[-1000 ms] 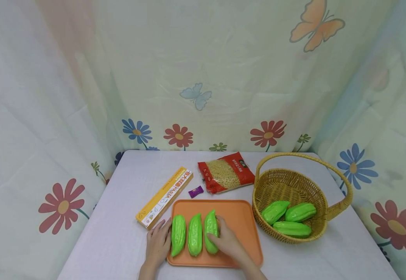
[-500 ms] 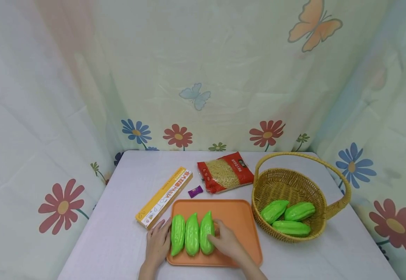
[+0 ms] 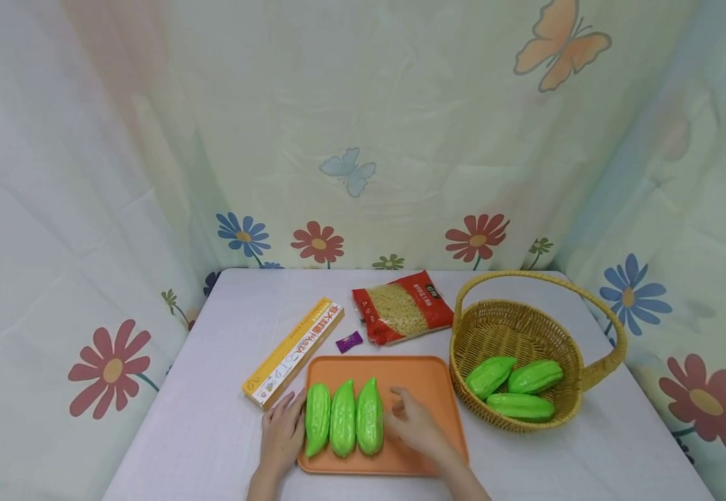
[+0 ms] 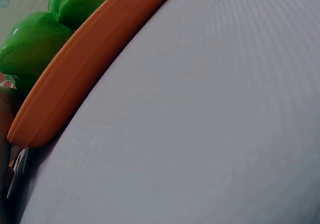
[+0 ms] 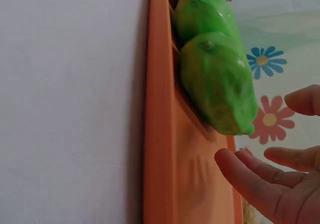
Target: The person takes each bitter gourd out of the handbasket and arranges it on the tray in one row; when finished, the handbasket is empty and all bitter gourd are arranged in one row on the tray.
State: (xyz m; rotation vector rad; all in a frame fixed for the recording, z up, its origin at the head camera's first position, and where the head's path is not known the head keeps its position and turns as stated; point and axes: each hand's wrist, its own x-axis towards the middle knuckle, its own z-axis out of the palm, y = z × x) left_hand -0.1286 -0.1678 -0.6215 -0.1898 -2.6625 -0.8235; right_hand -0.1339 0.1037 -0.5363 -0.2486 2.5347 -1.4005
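Note:
Three bright green bitter melons lie side by side on the orange tray (image 3: 425,390): a left one (image 3: 318,419), a middle one (image 3: 343,419) and a right one (image 3: 370,417). My left hand (image 3: 283,433) rests along the tray's left edge, beside the left bitter melon. Just right of the right bitter melon, my right hand (image 3: 418,426) hovers over the tray, holding nothing. In the right wrist view its fingers (image 5: 250,176) are spread and apart from the nearest bitter melon (image 5: 217,84). The left wrist view shows the tray's side (image 4: 75,69), with the left hand mostly out of sight.
Several things surround the tray on the white table: a wicker basket (image 3: 494,313) holding three more bitter melons (image 3: 521,406) at right, a red pasta bag (image 3: 403,308) behind, a small purple packet (image 3: 349,342), and a long yellow-white pasta box (image 3: 294,353) at left.
The middle and right bitter melons have shifted left, closing up beside the left one. My right hand has let go of the right one and drawn away rightward. The left hand has stayed put.

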